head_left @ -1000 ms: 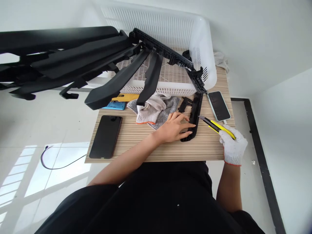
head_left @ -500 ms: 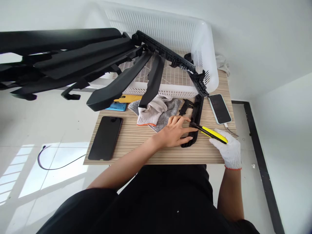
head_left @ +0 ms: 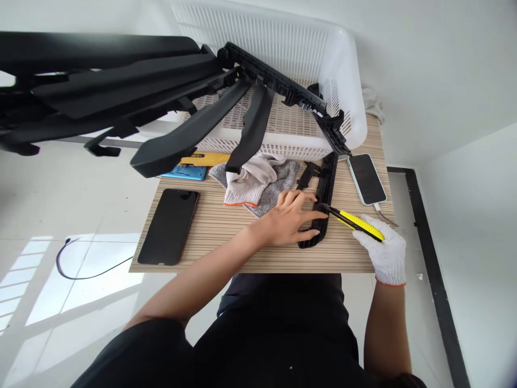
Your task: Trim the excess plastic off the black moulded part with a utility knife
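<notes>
My bare left hand (head_left: 291, 218) has its fingers spread and its fingertips laid on a long black plastic trim strip (head_left: 325, 186) lying on the table. A yellow and black utility knife (head_left: 355, 222) is gripped in my right hand (head_left: 382, 245), which wears a white knit glove with an orange-red cuff edge. The front end of the knife meets the strip close to my left index finger; whether a blade is out is too small to tell. Beside the strip, behind my left hand, lies a black caliper (head_left: 308, 175).
A white plastic basket (head_left: 357, 108) at the back holds several black trim pieces (head_left: 173, 137), some jutting far left over its side. Cloth gloves (head_left: 252, 180), a dark phone (head_left: 168, 226), a charging phone (head_left: 367, 179), a yellow object (head_left: 205, 158) and a blue packet (head_left: 188, 172) lie on the table (head_left: 226, 242).
My right hand and the knife have moved slightly to the right. My left hand stays on the strip. The whole view has shifted a little.
</notes>
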`<state>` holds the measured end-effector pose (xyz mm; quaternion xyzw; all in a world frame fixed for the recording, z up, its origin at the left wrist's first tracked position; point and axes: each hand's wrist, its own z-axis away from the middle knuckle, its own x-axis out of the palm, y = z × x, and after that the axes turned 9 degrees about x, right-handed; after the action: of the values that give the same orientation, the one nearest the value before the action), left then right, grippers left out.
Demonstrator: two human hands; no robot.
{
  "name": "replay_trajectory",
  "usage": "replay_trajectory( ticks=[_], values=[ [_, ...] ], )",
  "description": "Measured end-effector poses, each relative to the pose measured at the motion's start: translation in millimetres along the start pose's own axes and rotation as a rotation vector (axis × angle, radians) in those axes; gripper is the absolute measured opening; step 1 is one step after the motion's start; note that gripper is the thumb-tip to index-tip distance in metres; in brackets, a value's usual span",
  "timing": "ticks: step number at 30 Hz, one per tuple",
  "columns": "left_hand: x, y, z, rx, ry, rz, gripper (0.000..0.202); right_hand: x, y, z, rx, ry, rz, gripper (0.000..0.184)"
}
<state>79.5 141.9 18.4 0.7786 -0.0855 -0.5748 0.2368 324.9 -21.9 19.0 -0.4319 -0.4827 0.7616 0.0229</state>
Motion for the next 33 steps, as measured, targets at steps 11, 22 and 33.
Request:
replay_trajectory(
  ticks=[11,22,33],
  values=[
    [9.1,-10,-5,-0.011,0.115,-0.128,0.063,7,-7,2,-0.071,0.056,-0.089,0.047],
    [44.4,60,25,-0.320,0.297,-0.184,0.051,3,7,13,-0.102,-0.035,-0.213,0.056],
    [45.9,79,49,-0.345,0.403,-0.269,0.032,-3,14,17,-0.018,-0.046,-0.276,0.051]
  ],
)
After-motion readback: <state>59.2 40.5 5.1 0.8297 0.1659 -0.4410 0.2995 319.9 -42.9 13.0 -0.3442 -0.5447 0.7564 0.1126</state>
